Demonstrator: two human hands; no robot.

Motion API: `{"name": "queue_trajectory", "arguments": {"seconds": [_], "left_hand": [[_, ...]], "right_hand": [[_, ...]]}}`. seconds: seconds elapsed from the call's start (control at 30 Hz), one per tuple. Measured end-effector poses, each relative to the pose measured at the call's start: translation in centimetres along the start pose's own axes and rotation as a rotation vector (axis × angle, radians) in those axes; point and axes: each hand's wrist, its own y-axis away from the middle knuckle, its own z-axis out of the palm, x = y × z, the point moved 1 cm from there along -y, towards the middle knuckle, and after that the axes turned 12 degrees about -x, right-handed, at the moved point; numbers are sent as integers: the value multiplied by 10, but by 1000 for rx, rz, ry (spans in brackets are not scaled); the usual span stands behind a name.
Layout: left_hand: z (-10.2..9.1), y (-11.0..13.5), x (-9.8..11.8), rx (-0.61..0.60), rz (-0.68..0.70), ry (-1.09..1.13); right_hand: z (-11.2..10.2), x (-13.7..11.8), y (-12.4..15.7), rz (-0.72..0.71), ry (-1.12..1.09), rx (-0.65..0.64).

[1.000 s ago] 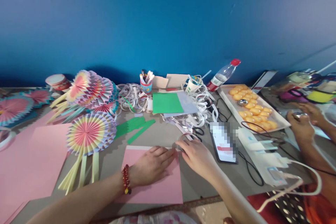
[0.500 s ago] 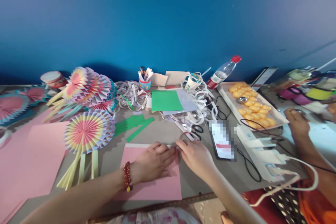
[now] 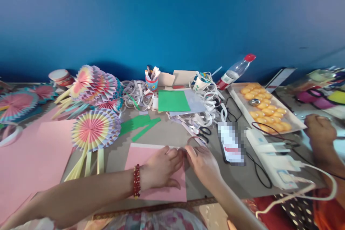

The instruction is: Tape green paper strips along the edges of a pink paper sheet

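A pink paper sheet (image 3: 140, 156) lies on the grey table in front of me, with a white strip along its far edge. My left hand (image 3: 161, 167), a red bead bracelet on its wrist, lies on the sheet with fingers curled at the far right corner. My right hand (image 3: 203, 163) meets it there, fingertips pinched at the same edge. What the fingertips hold is too small to make out. Black-handled scissors (image 3: 202, 132) lie just beyond my right hand.
Folded paper fans (image 3: 94, 131) and large pink sheets (image 3: 29, 158) fill the left. White paper strips (image 3: 207, 106), green paper (image 3: 173, 101), a pen cup (image 3: 151, 81), a bottle (image 3: 234, 72), a phone (image 3: 231, 143), a tray of yellow pieces (image 3: 266, 109) and a power strip (image 3: 272, 154) lie beyond. Another person's hand (image 3: 320, 129) is at right.
My two hands have drawn closer together at the sheet's far right corner. The other person's hand at right has closed into a fist. The view has shifted slightly.
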Motion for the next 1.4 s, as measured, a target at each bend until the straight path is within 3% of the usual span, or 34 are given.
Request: {"name": "queue_trajectory", "arguments": {"seconds": [0.2,0.47,0.7,0.87,1.0,1.13,1.2,1.27,1.33,1.4], "left_hand": [[-3,5,-1,-27,-20,63],[4,8,1,-15,-48,63],[17,10,6,59,-98,72],[13,25,11,85,-89,148],[10,52,9,124,-175,228],[19,82,1,154,-351,258],[27,95,-3,163,-423,249],[35,104,-7,166,-459,220],[41,112,-12,170,-500,187],[46,120,-16,183,-550,160]], "right_hand": [[5,0,4,-21,19,92],[2,-2,16,20,-32,47],[-15,15,45,29,-175,254],[-17,10,43,101,-305,318],[-20,-3,35,176,-557,470],[-26,-30,15,293,-1090,664],[-25,-49,-4,236,-1486,600],[-20,-63,-25,179,-1789,374],[-11,-65,-41,187,-1835,307],[-3,-55,-49,236,-1836,376]]}}
